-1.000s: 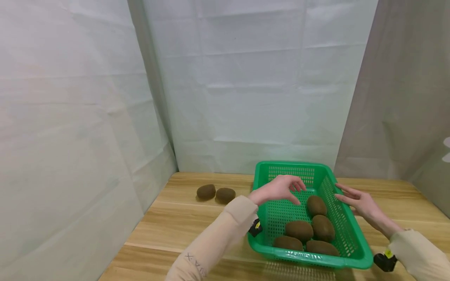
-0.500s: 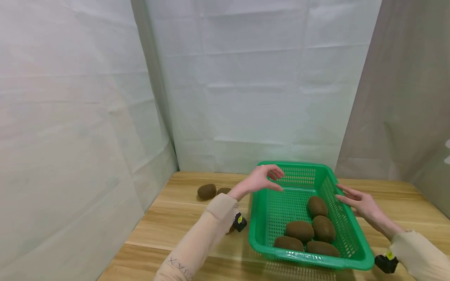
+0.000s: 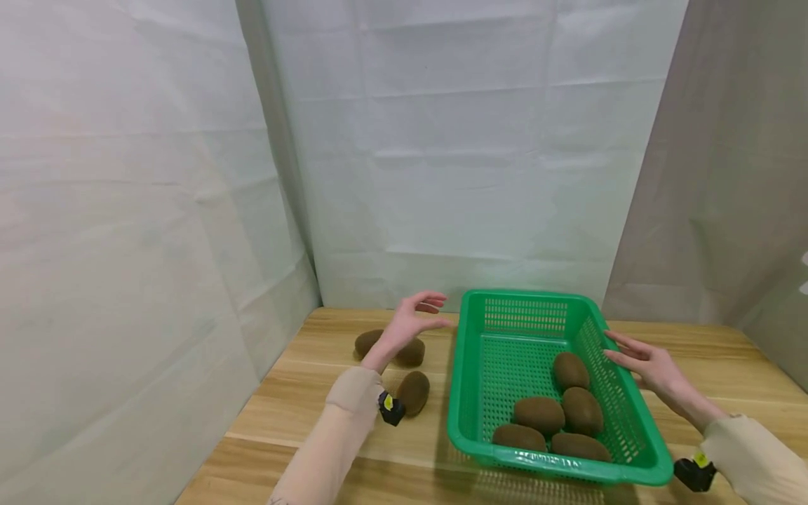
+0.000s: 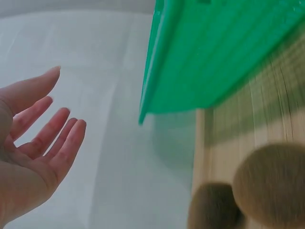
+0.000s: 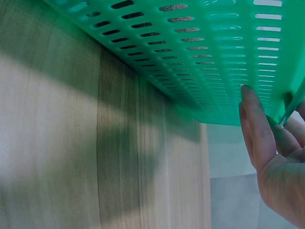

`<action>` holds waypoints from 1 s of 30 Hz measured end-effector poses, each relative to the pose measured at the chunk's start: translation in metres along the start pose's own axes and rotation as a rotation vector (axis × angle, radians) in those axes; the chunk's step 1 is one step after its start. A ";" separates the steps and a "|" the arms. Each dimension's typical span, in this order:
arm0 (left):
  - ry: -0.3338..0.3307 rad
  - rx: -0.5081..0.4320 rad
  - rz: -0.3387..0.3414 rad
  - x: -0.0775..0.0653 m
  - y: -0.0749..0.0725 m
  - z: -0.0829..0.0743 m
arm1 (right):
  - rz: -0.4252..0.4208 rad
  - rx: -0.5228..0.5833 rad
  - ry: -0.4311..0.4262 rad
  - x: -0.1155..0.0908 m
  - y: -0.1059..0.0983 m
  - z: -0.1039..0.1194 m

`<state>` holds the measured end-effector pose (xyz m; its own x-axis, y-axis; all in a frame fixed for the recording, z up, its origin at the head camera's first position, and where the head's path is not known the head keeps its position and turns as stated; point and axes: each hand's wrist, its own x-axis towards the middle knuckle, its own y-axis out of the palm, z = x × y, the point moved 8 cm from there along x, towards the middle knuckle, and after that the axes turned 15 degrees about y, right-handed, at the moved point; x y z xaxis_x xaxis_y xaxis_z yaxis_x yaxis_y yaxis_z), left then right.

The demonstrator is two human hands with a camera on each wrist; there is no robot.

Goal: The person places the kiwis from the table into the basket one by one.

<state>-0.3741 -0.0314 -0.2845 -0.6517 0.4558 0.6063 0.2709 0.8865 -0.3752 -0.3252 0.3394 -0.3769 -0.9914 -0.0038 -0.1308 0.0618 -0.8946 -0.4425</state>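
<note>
My left hand [image 3: 407, 326] hovers over the table to the left of the basket, fingers spread in a loose curve with nothing in them. In the head view it partly covers two brown kiwifruit, one at the far left [image 3: 367, 341] and one beside it [image 3: 413, 353]. A third kiwifruit [image 3: 414, 393] lies nearer, beside the left wrist. On the right, a green plastic basket [image 3: 456, 393] contains several kiwifruit [image 3: 538, 415] gathered at its near and right sides. My right hand [image 3: 650, 365] holds the basket's right rim, some fingers lying against the outer wall [image 5: 209, 62].
The wooden table [image 3: 284, 414] reaches back to a hanging white sheet [image 3: 442, 175]. Another pale sheet [image 3: 126, 245] closes off the left side, and a greyer one [image 3: 713, 210] the right. A small black wrist device [image 3: 391, 409] sits under the left cuff.
My left hand has moved left from above the basket, out over the table and the loose kiwifruit, uncovering the nearer one. The right hand stays at the basket rim.
</note>
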 end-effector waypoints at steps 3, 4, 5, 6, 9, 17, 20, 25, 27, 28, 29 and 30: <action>-0.021 0.016 -0.065 -0.008 -0.019 0.003 | -0.001 -0.006 0.006 0.000 0.000 -0.001; -0.028 0.024 -0.091 -0.012 -0.025 0.010 | -0.002 -0.011 0.007 -0.001 0.000 -0.001; -0.029 0.037 -0.123 -0.015 -0.031 0.017 | -0.002 -0.015 0.008 -0.001 0.000 -0.001; -0.034 0.056 -0.149 -0.019 -0.037 0.026 | -0.001 -0.017 0.009 -0.001 0.000 -0.001; -0.057 0.115 -0.227 -0.032 -0.051 0.050 | 0.000 -0.016 0.011 -0.001 0.000 -0.002; -0.075 0.226 -0.398 -0.065 -0.080 0.083 | 0.002 -0.020 0.005 0.000 -0.002 -0.002; -0.118 0.255 -0.422 -0.077 -0.088 0.096 | 0.011 -0.023 0.006 -0.001 -0.001 -0.002; -0.199 0.326 -0.446 -0.093 -0.102 0.119 | 0.003 -0.035 0.005 0.000 0.000 -0.002; -0.227 0.333 -0.451 -0.098 -0.106 0.126 | -0.001 -0.035 0.005 0.000 0.000 -0.001; -0.239 0.336 -0.447 -0.100 -0.107 0.129 | 0.000 -0.036 0.004 0.001 0.000 -0.001; -0.252 0.335 -0.441 -0.101 -0.108 0.132 | 0.002 -0.032 0.003 0.001 0.000 -0.001; -0.261 0.335 -0.436 -0.103 -0.109 0.134 | 0.004 -0.029 0.001 0.001 0.000 0.000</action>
<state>-0.4317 -0.1857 -0.4000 -0.8162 -0.0162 0.5775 -0.2703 0.8942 -0.3569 -0.3258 0.3396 -0.3772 -0.9910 -0.0069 -0.1338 0.0693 -0.8814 -0.4673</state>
